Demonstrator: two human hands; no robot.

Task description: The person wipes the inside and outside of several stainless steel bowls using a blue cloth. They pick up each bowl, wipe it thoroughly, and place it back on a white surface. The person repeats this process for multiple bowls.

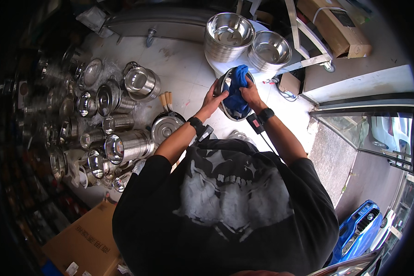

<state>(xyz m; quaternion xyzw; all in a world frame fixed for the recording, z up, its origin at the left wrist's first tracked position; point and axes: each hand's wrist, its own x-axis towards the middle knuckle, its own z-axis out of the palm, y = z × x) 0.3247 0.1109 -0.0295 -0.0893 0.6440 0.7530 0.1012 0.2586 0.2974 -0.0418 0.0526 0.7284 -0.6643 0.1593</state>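
Note:
My left hand (215, 95) grips the left rim of a steel bowl (234, 113), holding it tilted in front of me. My right hand (250, 92) presses a blue cloth (237, 89) into the bowl's inside. The cloth covers most of the bowl's middle. Both wrists wear black bands with small devices. Just beyond the hands, two stacks of shiny steel bowls (229, 36) (269, 49) stand on a white surface.
Many steel pots and lidded containers (124, 146) crowd the floor to my left, some in plastic wrap. A pan with wooden handles (166, 124) lies near my left forearm. Cardboard boxes (85, 241) sit at lower left and upper right. A glass door (368, 131) is at right.

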